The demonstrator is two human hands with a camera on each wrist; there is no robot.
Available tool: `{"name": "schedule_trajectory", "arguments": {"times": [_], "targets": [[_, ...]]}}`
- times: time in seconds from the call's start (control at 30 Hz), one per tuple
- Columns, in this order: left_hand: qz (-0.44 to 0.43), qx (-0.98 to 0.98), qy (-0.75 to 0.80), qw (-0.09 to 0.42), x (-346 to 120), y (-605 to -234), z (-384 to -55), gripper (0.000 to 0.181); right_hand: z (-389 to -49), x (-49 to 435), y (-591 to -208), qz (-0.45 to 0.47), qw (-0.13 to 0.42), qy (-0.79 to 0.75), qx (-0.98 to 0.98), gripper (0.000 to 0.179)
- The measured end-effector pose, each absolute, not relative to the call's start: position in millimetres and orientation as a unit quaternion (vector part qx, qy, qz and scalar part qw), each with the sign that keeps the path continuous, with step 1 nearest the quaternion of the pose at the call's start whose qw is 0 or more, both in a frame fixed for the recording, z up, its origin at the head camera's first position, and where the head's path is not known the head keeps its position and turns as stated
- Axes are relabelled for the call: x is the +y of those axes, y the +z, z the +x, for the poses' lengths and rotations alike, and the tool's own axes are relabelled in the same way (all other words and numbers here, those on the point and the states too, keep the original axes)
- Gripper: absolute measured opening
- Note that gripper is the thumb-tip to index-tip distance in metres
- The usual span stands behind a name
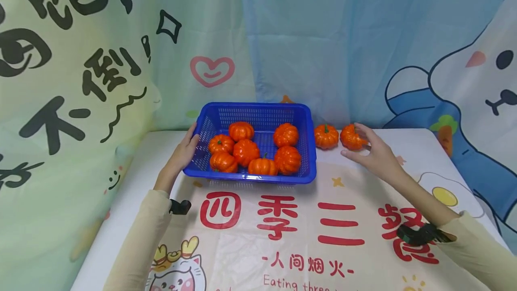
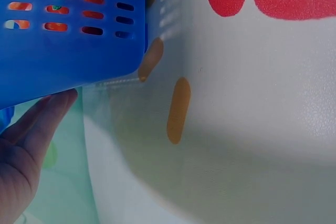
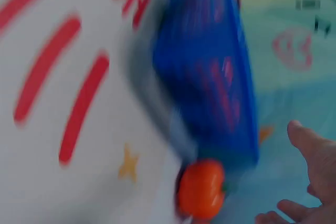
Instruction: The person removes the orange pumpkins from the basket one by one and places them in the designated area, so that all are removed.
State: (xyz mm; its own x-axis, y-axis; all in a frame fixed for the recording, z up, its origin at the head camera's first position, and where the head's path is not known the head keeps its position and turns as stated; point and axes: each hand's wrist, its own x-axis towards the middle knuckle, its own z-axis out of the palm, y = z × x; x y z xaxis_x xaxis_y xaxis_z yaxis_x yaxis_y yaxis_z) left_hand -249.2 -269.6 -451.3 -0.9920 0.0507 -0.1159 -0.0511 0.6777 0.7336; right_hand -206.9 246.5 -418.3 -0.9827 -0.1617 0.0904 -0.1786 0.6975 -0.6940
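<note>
A blue plastic basket point(image 1: 250, 178) with perforated walls holds several small orange pumpkins point(image 1: 246, 152). My left hand point(image 1: 186, 149) lies along the basket's left end, its straight fingertips against the blue wall in the left wrist view. To the right of the basket, a pumpkin with a green stem point(image 1: 326, 136) sits close by the wall, and another pumpkin point(image 1: 350, 137) is just beyond it. Around that outer pumpkin my right hand point(image 1: 375, 149) reaches with thumb and fingers spread apart. In the blurred right wrist view, this hand point(image 3: 315, 182) shows nothing between its fingers.
A printed cloth point(image 1: 282, 237) with red characters covers the front and middle of the white table point(image 1: 133, 165). Close behind the basket hangs a patterned curtain point(image 1: 299, 57). Black straps point(image 1: 420, 235) with cameras sit at both wrists.
</note>
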Motion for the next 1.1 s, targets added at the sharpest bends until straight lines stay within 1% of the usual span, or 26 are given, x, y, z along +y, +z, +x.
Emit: {"name": "schedule_trajectory", "arguments": {"times": [0.13,0.27,0.53,0.7,0.77,0.9,1.0,1.1], "targets": [[0.001,0.914,0.4,0.062,-270,-451,-248,0.059,-180,225,-403,0.123,-0.037,0.386,-0.914,0.087],[0.002,0.914,0.401,0.062,-271,-450,-249,0.059,-165,210,-396,0.149,-0.068,0.392,-0.905,0.086],[-0.002,0.913,0.403,0.06,-269,-450,-248,0.059,-168,191,-400,0.199,-0.066,0.408,-0.888,0.078],[-0.003,0.913,0.402,0.061,-269,-451,-248,0.058,-172,177,-401,0.201,-0.09,0.41,-0.885,0.075],[-0.003,0.913,0.402,0.061,-270,-451,-248,0.058,-174,170,-400,0.206,-0.112,0.411,-0.881,0.073],[-0.002,0.912,0.406,0.062,-270,-450,-248,0.059,-185,150,-396,0.214,-0.182,0.413,-0.866,0.072],[-0.003,0.911,0.408,0.063,-269,-450,-247,0.058,-197,135,-395,0.215,-0.236,0.401,-0.859,0.07],[-0.002,0.911,0.408,0.062,-268,-449,-246,0.058,-209,120,-396,0.202,-0.272,0.389,-0.857,0.066]]}}
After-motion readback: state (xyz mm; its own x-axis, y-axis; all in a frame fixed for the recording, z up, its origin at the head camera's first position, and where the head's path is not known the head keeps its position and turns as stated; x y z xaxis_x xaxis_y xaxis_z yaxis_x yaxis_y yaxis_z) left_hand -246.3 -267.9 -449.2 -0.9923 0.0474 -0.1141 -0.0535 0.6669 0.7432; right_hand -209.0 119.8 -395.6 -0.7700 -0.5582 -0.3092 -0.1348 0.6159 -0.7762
